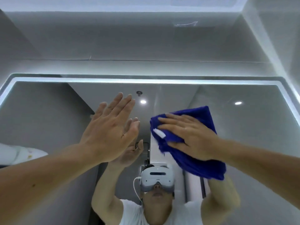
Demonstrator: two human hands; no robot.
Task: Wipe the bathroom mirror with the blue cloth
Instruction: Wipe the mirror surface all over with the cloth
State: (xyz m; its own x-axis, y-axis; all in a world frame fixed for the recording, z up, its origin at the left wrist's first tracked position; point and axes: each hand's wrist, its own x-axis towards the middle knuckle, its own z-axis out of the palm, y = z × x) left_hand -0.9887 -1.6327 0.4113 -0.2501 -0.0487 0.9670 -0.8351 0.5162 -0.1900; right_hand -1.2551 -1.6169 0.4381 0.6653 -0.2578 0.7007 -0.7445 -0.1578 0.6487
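The bathroom mirror fills the lower half of the head view, framed by a lit white strip. A folded blue cloth with a small white tag lies flat on the glass right of centre. My right hand presses on the cloth with fingers spread, pointing left. My left hand is raised left of the cloth with straight fingers, holding nothing; whether it touches the glass I cannot tell. The mirror reflects both arms and a person wearing a white headset.
Grey wall panels rise above the mirror's top edge. A side wall closes in at the upper right. A white object sits at the left edge. Ceiling spotlights show in the reflection.
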